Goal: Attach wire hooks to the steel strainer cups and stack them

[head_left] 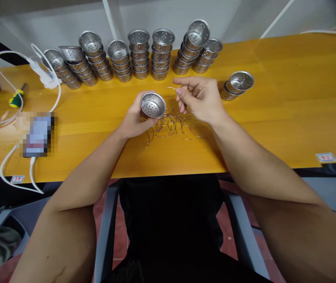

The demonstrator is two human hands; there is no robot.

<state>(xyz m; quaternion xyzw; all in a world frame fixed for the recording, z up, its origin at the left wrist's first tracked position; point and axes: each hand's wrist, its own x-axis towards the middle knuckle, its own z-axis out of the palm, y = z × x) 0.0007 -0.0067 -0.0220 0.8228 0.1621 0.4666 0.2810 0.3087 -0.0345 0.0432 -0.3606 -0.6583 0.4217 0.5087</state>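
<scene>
Metal perforated cup (153, 107) gripped in left hand (135, 120); right hand (199, 97), partly curled, pinches thin curved wire (171, 87).

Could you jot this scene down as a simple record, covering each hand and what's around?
Left-hand grip: around a perforated metal cup, its mouth showing
Right-hand grip: pinching a thin wire
Near the hands: loose curved wires on the yellow tabletop
Along the back: a row of cup stacks
Right side: short cup stack
Left side: phone, white cable, green-and-yellow tool
</scene>
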